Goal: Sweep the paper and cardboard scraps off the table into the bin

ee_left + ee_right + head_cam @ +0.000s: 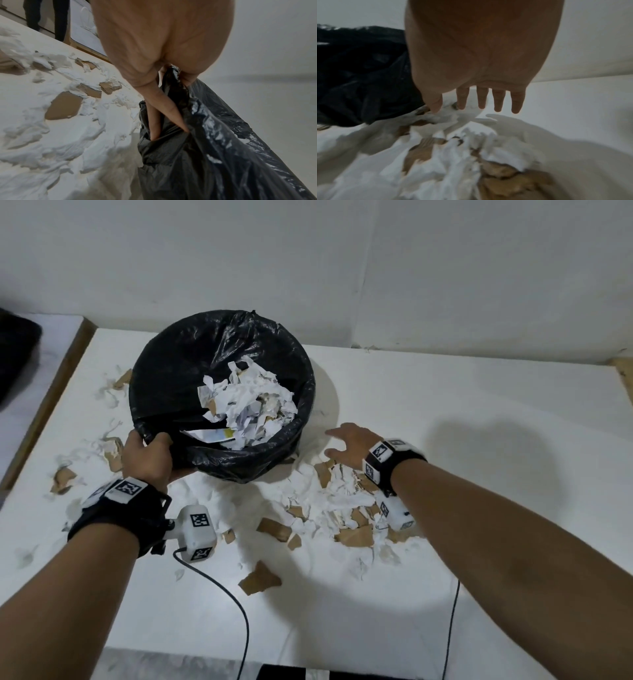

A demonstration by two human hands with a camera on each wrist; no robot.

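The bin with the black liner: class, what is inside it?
Inside the bin lies a heap of torn white paper scraps with a few brown cardboard bits. The heap covers the bottom, so anything under it cannot be seen.

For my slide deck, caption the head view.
Left hand grips the bin rim; open right hand hovers over scraps.

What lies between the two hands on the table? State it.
In the head view, the lower front of the black-lined bin and white paper scraps lie between the left hand and right hand.
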